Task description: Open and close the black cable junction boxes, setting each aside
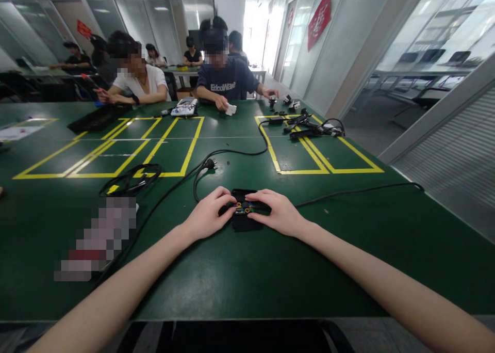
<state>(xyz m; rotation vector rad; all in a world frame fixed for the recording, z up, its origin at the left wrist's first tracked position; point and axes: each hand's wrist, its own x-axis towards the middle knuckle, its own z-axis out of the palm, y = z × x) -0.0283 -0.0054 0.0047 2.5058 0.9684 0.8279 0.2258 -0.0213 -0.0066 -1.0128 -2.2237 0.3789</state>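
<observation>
A small green circuit board (240,211) with copper-coloured coils lies between my hands, over a black plastic casing (247,224) whose parts show above and below it. The thumb and fingers of my left hand (211,212) grip the board's left edge. On the opposite edge my right hand (277,212) holds it the same way, thumb below and fingers above. Fingertips hide both ends of the board. Behind my left hand lies a black plug (210,163) on its cable. Another black cable (359,190) runs from behind my right hand towards the table's right edge.
A blurred-out long object (104,234) and a coiled black cable (131,180) lie left on the green table (216,286). Yellow tape (301,172) marks rectangles. Further back are a cable bundle (313,126), a black tray (98,118), and a person (228,79) handling a white part (231,109).
</observation>
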